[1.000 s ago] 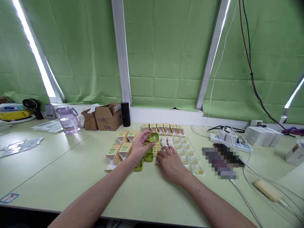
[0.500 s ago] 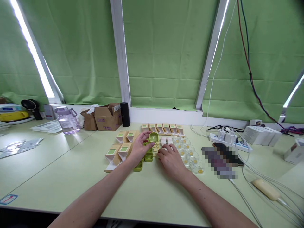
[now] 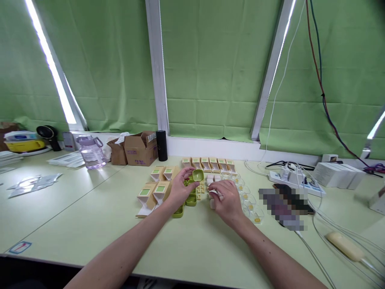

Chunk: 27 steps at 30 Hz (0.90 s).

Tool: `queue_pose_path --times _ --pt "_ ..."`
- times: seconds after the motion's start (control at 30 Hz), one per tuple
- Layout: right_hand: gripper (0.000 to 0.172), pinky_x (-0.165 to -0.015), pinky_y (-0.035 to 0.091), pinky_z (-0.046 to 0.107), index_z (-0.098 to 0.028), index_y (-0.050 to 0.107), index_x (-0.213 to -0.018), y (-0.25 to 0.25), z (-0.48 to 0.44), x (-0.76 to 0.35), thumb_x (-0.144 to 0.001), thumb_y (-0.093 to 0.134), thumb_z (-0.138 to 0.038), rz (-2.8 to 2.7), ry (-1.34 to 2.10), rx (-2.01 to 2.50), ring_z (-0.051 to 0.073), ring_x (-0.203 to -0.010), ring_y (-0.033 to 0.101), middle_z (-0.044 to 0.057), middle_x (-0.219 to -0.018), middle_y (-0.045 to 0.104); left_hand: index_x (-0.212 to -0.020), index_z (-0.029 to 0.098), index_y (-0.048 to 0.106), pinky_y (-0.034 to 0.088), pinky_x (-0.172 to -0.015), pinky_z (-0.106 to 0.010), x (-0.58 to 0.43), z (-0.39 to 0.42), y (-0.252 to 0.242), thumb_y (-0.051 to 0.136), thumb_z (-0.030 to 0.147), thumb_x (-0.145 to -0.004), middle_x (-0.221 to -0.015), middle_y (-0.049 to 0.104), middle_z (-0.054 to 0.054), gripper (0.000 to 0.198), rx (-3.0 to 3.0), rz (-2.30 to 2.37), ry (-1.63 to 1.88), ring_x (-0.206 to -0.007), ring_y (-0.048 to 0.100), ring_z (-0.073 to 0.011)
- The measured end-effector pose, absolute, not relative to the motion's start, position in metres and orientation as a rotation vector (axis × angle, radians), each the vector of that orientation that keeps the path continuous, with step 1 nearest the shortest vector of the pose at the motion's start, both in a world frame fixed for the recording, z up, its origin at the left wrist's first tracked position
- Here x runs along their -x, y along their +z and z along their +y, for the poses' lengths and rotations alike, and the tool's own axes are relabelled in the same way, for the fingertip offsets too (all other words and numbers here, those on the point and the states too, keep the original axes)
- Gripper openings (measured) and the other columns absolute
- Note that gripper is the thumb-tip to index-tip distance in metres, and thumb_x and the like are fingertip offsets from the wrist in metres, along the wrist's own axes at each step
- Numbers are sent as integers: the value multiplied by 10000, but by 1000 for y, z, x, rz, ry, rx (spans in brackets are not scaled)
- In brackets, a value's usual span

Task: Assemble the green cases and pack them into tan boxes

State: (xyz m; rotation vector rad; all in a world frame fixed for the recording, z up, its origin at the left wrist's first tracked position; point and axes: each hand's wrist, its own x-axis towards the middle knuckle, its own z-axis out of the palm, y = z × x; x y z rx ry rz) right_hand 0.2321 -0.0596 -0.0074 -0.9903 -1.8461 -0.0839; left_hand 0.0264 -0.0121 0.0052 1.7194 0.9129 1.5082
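Note:
My left hand (image 3: pixel 181 188) grips a small green square cup (image 3: pixel 198 175) by its side, the open top facing me. Below it stand several more green cups (image 3: pixel 191 200) in rows. Small yellow pieces (image 3: pixel 202 186) lie in a group between my hands. My right hand (image 3: pixel 228 202) is closed in a pinch over the whitish blocks (image 3: pixel 213 179); what its fingertips hold, if anything, is too small to make out. To its right are rows of clear plastic covers (image 3: pixel 257 216) with yellow spots, partly hidden by that hand.
Folded cardboard holders (image 3: pixel 161 189) stand left of the cups, and a row of similar holders (image 3: pixel 213 164) at the back. Blurred-out phones (image 3: pixel 282 204), a power strip (image 3: pixel 300 185) and cables lie right. A water jug (image 3: pixel 90 152) and carton (image 3: pixel 140 150) are back left.
My right hand has moved right, from the yellow pieces to the whitish blocks, and its fingers have drawn into a pinch. My left hand still holds the green cup. The view has shifted slightly.

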Motion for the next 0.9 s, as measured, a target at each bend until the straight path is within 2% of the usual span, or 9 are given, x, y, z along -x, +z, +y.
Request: queue_pose_path --times 0.17,0.27,0.4,0.67,0.9 --pt "117 -900 482 452 -268 703 -829 -3 -62 -232 -907 631 -219 -1614 140 967 267 -896 687 37 -890 780 -1208 234 638 504 -1007 -430 -28 -13 6 831 265 -774 -1205 745 -92 476 -1732 921 1471 -1201 682 -288" --pt "56 -876 515 430 -263 734 -898 0 -60 -232 -880 684 -284 -1462 373 956 254 -886 676 41 -905 763 -1202 235 642 501 -1027 -440 -29 -14 5 842 266 -770 -1224 738 -93 478 -1739 924 1472 -1209 679 -291" --pt "188 -829 539 400 -249 784 -979 3 -55 -233 -822 759 -349 -1270 673 875 229 -870 667 54 -960 771 -1209 236 649 470 -1068 -455 -29 -15 5 840 239 -769 -1239 730 -92 480 -1759 959 1457 -1227 667 -291" --pt "351 -615 521 289 -220 800 -894 2 -47 -239 -693 923 -480 -870 1190 716 154 -709 621 41 -843 745 -1239 258 652 472 -1097 -476 -28 -17 5 827 242 -788 -1304 696 -85 484 -1773 979 1429 -1255 642 -289" --pt "383 -544 497 247 -194 781 -830 -2 -42 -241 -655 969 -477 -752 1310 697 128 -645 591 24 -765 704 -1238 252 639 470 -1123 -490 -29 -22 10 832 280 -793 -1325 694 -88 485 -1759 1012 1387 -1290 628 -306"
